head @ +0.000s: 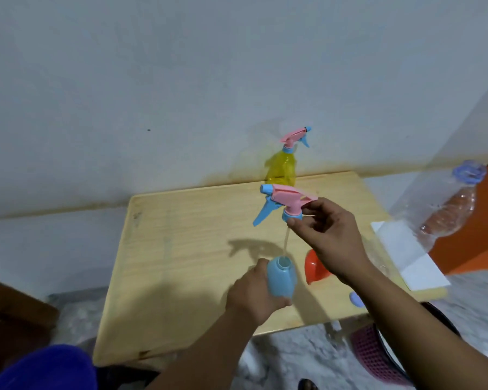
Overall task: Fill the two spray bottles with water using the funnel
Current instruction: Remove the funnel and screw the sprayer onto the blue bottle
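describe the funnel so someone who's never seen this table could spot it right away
Start at the light wooden table against the wall and go to its near right part. The funnel lies on the tabletop just right of the blue bottle, partly hidden behind the right hand. It is the only red-orange thing on the table, an open cone.

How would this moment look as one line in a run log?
left hand grips blue bottle | right hand holds spray head lifted, tube in neck | yellow bottle capped | funnel on table

Wooden table (pixel 181 249) carries yellow spray bottle (pixel 281 170); red funnel (pixel 314 267); white paper (pixel 406 254) (right edge).
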